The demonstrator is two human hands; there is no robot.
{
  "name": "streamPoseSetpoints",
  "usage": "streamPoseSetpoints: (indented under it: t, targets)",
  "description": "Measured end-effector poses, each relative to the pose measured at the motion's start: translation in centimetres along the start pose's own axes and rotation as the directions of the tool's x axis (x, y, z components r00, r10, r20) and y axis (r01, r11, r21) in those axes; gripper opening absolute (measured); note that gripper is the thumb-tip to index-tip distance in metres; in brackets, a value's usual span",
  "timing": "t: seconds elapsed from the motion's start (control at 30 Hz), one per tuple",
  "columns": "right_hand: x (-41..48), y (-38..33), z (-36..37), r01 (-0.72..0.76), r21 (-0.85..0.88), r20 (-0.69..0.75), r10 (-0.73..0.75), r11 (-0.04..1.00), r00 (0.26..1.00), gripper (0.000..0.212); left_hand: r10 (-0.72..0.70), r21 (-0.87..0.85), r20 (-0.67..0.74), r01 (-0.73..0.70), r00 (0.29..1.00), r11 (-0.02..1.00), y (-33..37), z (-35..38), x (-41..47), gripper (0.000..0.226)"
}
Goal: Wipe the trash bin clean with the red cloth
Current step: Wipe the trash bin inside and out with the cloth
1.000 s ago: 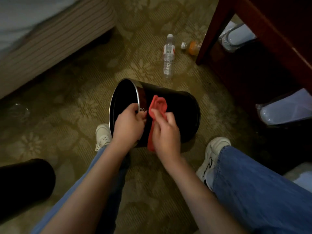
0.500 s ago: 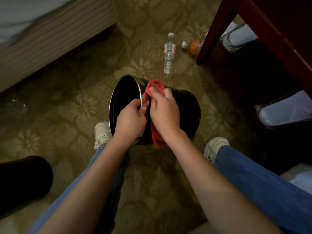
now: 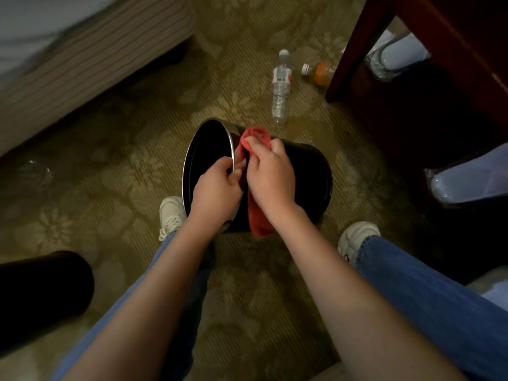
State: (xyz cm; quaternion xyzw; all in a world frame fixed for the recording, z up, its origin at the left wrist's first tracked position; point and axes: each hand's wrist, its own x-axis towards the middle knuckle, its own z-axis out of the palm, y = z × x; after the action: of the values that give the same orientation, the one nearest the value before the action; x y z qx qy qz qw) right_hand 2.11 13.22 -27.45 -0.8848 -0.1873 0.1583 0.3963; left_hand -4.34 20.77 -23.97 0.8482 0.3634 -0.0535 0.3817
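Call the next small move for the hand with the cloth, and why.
Probably drag the right hand back toward the body, pressing the red cloth down the bin. The cloth sits bunched near the rim on the outer wall, and the left hand grips the rim, steadying the tipped bin.

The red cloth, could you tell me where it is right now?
In the head view's centre, the red cloth drapes over the tipped black trash bin, under the right hand, beside the left hand gripping the rim.

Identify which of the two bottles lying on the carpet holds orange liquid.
The short bottle beside the dark red table leg, white cap pointing left. The longer clear water bottle, nearer the trash bin, looks colourless with a red-and-white label.
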Motion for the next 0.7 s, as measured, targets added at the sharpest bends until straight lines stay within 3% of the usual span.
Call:
streamPoseSetpoints:
  t: [0.23,0.37,0.57,0.7]
  targets:
    - [-7.5,2.7,1.8,0.064,0.137,-0.125,-0.047,0.989,0.991,0.039,-0.035,0.015,0.02,0.035,0.999,0.999,0.0,0.0,-0.2,0.013]
    - [-12.2,3.8,3.4,0.072,0.043,-0.122,-0.066,0.996,0.99,0.038,-0.05,0.069,-0.031,0.052,0.998,0.996,-0.4,-0.4,-0.2,0.016]
    - [-9.6,3.3,2.5,0.051,0.074,-0.177,-0.037,0.996,0.984,0.027,-0.014,0.075,0.006,0.013,1.0,0.997,0.3,0.1,-0.1,0.012]
    - [-7.9,2.7,1.4,0.112,0.075,-0.187,-0.097,0.991,0.978,0.027,-0.007,0.086,-0.001,0.007,1.0,0.996,0.7,0.4,0.4,0.012]
